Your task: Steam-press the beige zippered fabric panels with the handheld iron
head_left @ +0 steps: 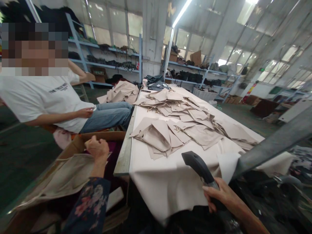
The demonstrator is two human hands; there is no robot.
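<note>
My right hand [216, 194] is wrapped around the grip of a black handheld tool with an angled, flat-ended head [195, 162]. Its head is raised in front of the near edge of the cloth-covered table [156, 175]; I cannot tell its exact kind. On the left, my left hand [97, 148] is closed, fingers curled, above a cardboard box [73, 144]. Whatever is in those fingers, if anything, is hidden. Just below that hand, a beige fabric piece [65, 175] lies over the box. Nearest on the tabletop is a folded beige fabric piece with a zipper [156, 136].
Many beige sewn pieces [177, 105] are heaped along the table, and another beige pile [122, 92] lies beyond its left side. A seated person [48, 100] is at the left. A slanting metal post [275, 143] crosses the right side. Loaded shelves [109, 53] line the back.
</note>
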